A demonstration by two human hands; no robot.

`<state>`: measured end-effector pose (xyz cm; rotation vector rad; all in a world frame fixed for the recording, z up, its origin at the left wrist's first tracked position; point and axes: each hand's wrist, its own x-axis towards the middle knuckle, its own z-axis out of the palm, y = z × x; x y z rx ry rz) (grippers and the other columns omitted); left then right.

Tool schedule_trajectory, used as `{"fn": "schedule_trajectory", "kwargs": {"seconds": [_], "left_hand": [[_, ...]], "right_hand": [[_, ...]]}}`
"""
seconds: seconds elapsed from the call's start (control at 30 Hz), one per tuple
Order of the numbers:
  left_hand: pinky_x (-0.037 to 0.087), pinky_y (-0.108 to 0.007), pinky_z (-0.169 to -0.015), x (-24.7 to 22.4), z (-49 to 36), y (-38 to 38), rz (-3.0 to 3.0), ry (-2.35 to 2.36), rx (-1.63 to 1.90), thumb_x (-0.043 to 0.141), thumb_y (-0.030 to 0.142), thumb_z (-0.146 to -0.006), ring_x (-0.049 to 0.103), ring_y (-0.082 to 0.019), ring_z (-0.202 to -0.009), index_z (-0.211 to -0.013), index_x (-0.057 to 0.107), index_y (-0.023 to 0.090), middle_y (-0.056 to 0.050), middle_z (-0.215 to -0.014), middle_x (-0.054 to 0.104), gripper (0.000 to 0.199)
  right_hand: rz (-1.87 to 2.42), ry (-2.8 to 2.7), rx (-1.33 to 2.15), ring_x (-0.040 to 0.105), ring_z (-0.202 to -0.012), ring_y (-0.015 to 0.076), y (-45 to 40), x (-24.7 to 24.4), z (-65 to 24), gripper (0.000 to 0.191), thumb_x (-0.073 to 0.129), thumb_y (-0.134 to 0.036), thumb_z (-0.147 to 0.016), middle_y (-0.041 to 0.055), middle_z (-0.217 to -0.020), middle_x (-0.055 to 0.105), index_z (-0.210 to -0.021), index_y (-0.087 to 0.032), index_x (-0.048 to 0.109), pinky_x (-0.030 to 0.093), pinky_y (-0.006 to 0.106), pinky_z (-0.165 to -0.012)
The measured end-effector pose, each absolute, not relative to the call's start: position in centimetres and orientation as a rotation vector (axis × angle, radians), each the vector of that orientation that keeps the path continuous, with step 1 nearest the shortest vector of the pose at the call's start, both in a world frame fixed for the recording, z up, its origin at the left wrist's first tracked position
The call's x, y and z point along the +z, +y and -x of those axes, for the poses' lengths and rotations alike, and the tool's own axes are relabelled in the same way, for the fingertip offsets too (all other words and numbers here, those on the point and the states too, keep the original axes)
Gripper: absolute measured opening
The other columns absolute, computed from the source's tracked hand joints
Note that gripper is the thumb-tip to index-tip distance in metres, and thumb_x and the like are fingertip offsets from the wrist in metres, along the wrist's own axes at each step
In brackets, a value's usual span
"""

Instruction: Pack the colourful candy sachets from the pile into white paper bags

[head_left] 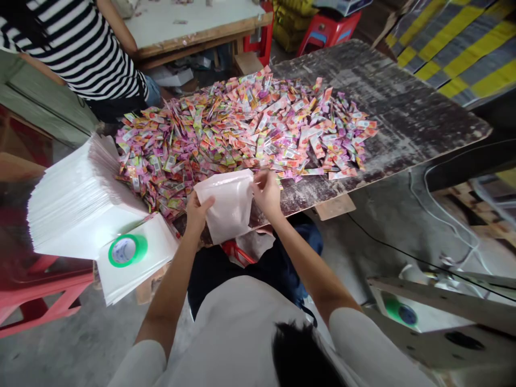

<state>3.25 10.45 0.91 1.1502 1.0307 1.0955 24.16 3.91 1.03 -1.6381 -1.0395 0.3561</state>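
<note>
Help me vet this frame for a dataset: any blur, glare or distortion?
Head view: yellow-and-grey stack smeared at upper right; head view: pale shine on the white bag and small packets; head view: outer edges look stretched.

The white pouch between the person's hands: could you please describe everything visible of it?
The white pouch is roughly rectangular, plain and slightly glossy, like thin plastic, with a fold or strip along its top. It is held tilted at the near edge of the table, in front of heaped packets. The left hand grips its left side; the right hand is at its upper right corner. Whether it is sealed is unclear.
</note>
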Motion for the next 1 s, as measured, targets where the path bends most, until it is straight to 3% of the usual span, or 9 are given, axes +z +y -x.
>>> {"fn": "schedule_trajectory", "kwargs": {"seconds": [0.1, 0.27, 0.53, 0.67, 0.8, 0.9, 1.0], "left_hand": [[0.050, -0.029, -0.069, 0.1, -3.5, 10.2, -1.185, 1.031, 1.068, 0.080, 0.040, -0.062, 0.061, -0.016, -0.072, -0.094, 0.065, 0.019, -0.002, -0.086, 0.068, 0.041], [0.047, -0.029, -0.072, 0.3, -3.2, 9.9, -1.460, 1.101, 1.106, 0.075, 0.044, -0.068, 0.057, -0.017, -0.076, -0.085, 0.064, 0.020, 0.000, -0.081, 0.064, 0.032], [0.045, -0.030, -0.073, 0.4, -2.8, 10.1, -1.572, 1.097, 1.065, 0.071, 0.041, -0.074, 0.056, -0.018, -0.078, -0.085, 0.063, 0.018, 0.000, -0.081, 0.063, 0.027], [0.047, -0.030, -0.072, 0.6, -3.1, 10.2, -1.569, 1.101, 1.063, 0.074, 0.041, -0.070, 0.057, -0.018, -0.079, -0.092, 0.066, 0.018, -0.001, -0.084, 0.065, 0.033], [0.048, -0.028, -0.065, 0.1, -3.0, 10.5, -1.498, 1.137, 1.026, 0.075, 0.040, -0.069, 0.059, -0.017, -0.073, -0.091, 0.067, 0.017, -0.002, -0.081, 0.067, 0.032], [0.049, -0.028, -0.062, -0.5, -2.3, 11.1, -1.402, 1.188, 0.996, 0.074, 0.042, -0.070, 0.061, -0.017, -0.069, -0.091, 0.069, 0.017, -0.003, -0.082, 0.070, 0.033], [0.050, -0.028, -0.062, -1.0, -1.4, 12.0, -1.363, 1.171, 0.923, 0.075, 0.044, -0.068, 0.063, -0.018, -0.069, -0.089, 0.070, 0.015, -0.005, -0.083, 0.071, 0.036]], "right_hand": [[1.563, -1.273, 0.123, 0.056, -0.085, 0.0210, 4.2, 1.8, -20.8, 0.012, 0.053, -0.031, -0.090, 0.0066, -0.089, 0.061, -0.092, -0.020, 0.058, 0.046, 0.036, -0.081], [1.473, -1.725, 0.215, 0.055, -0.104, 0.0232, 7.3, 4.1, -16.6, 0.019, 0.050, -0.027, -0.095, 0.0110, -0.103, 0.063, -0.104, -0.018, 0.063, 0.044, 0.035, -0.093], [1.574, -1.981, 0.112, 0.057, -0.097, 0.0237, 9.6, 4.9, -16.9, 0.027, 0.047, -0.033, -0.098, 0.0117, -0.106, 0.063, -0.110, -0.016, 0.064, 0.041, 0.034, -0.087], [1.511, -2.012, 0.088, 0.058, -0.089, 0.0211, 9.6, 4.9, -16.3, 0.025, 0.042, -0.025, -0.100, 0.0104, -0.101, 0.064, -0.105, -0.017, 0.064, 0.042, 0.033, -0.082], [1.454, -1.557, 0.141, 0.057, -0.076, 0.0160, 10.1, 4.9, -20.8, 0.028, 0.038, -0.033, -0.101, 0.0069, -0.086, 0.064, -0.098, -0.018, 0.061, 0.044, 0.029, -0.071], [1.429, -0.858, 0.048, 0.052, -0.057, 0.0107, 7.2, 3.8, -29.8, 0.045, 0.017, -0.038, -0.103, 0.0065, -0.079, 0.062, -0.105, -0.018, 0.057, 0.043, 0.025, -0.058], [1.897, -0.612, -0.089, 0.063, -0.070, 0.0167, -0.6, 1.4, -37.9, 0.059, 0.005, -0.035, -0.100, 0.0181, -0.096, 0.063, -0.099, -0.017, 0.061, 0.046, 0.035, -0.065]]}}
